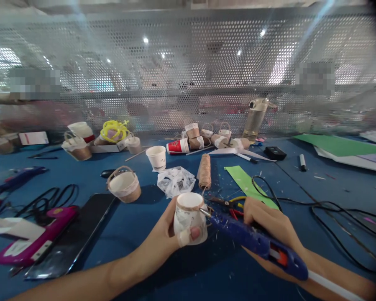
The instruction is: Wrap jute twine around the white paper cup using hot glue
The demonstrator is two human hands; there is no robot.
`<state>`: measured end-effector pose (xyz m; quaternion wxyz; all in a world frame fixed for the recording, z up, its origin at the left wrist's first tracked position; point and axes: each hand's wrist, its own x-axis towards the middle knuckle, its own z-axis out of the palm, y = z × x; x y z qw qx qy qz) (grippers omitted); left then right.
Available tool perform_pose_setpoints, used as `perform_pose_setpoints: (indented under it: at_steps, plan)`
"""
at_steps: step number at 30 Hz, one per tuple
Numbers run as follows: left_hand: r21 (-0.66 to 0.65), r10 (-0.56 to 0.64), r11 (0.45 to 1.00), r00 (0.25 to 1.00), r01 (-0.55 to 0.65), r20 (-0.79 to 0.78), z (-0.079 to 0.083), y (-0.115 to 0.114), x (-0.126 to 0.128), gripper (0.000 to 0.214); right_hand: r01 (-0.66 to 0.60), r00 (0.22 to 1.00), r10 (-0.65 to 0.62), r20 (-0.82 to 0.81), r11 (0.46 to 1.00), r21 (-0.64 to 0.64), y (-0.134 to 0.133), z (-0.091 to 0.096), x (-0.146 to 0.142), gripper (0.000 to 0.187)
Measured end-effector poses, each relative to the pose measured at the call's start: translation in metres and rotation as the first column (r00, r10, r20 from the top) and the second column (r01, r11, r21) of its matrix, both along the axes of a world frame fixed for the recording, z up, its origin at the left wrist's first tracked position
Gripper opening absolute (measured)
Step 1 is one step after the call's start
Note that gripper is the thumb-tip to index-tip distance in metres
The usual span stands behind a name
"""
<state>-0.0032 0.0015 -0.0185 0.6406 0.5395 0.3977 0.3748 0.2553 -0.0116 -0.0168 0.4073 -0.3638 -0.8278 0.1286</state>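
My left hand (172,230) is wrapped round a white paper cup (189,221), its thumb across the front. A band of brown twine runs just below the cup's rim. In my right hand (269,225) is a blue hot glue gun (247,236), a white glue stick poking out of its back end. The gun's metal nozzle meets the cup near the twine on the right side. Behind the cup stands a spool of brown twine (204,172), with a strand leading down toward the cup. Scissors (222,202) lie partly hidden behind the glue gun.
A small handled basket (125,187), a white cup (156,158) and a crumpled plastic bag (175,181) stand beyond my left hand. A black phone (78,234) and a magenta device (40,238) lie left. Green paper (247,184) and black cables (328,209) lie right. A perforated metal screen (181,75) closes the back.
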Motion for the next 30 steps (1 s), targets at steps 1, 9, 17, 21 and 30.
perform_pose_setpoints:
  at_steps: [1, 9, 17, 21, 30]
  plan:
    - [0.001, 0.005, 1.000, 1.000, -0.005, 0.002, 0.001, 0.000, 0.000, 0.055, 0.010, 1.000, -0.010, 0.002, 1.000, -0.003, 0.000, 0.000, 0.000, 0.029]
    - [0.018, 0.018, 1.000, 1.000, -0.017, -0.008, -0.004, 0.000, 0.001, 0.056, 0.031, 1.000, -0.031, 0.005, 0.999, -0.025, -0.002, -0.002, 0.002, 0.033]
    - [0.000, 0.050, 0.999, 0.997, -0.050, 0.060, -0.008, 0.002, 0.001, 0.056, 0.058, 0.995, -0.074, 0.064, 0.972, 0.226, 0.004, 0.001, -0.015, 0.026]
    - [-0.012, 0.091, 0.996, 0.992, -0.091, 0.088, -0.006, 0.002, 0.002, 0.057, 0.064, 0.992, -0.087, 0.096, 0.974, 0.219, 0.005, 0.005, -0.013, 0.025]
    - [-0.022, 0.105, 0.994, 0.994, -0.104, 0.009, -0.007, -0.003, 0.002, 0.061, 0.072, 0.990, -0.078, 0.115, 0.996, 0.061, -0.006, 0.010, -0.004, 0.034]
